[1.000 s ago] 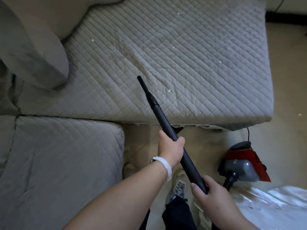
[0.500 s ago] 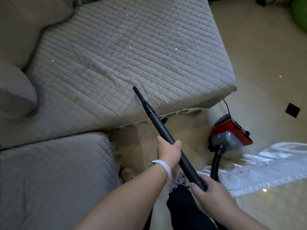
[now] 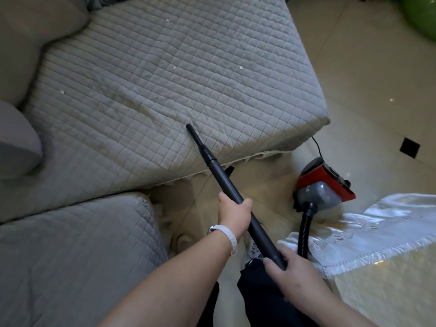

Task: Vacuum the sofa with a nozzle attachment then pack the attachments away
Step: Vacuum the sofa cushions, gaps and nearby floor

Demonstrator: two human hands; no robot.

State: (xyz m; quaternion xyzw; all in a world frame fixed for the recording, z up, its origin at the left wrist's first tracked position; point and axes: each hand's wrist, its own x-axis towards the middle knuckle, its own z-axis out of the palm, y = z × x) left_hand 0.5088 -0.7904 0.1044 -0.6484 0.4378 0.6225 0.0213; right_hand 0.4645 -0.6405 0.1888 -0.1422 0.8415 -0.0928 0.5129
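Note:
A long black vacuum tube ends in a thin nozzle whose tip rests near the front edge of the grey quilted sofa seat. My left hand, with a white wristband, grips the tube at its middle. Lower down, my right hand holds the tube's rear end. Several small white crumbs lie on the sofa seat. The red and grey vacuum body sits on the floor to the right, its black hose running toward my right hand.
A second quilted seat lies at lower left, with cushions at the far left. A shiny white cloth covers a surface at lower right. Tiled floor spreads right of the sofa, with a green object at top right.
The view has swung right, showing more floor and the vacuum body. The nozzle tip has drawn back from the seat's middle toward its front edge. Both hands keep their grip.

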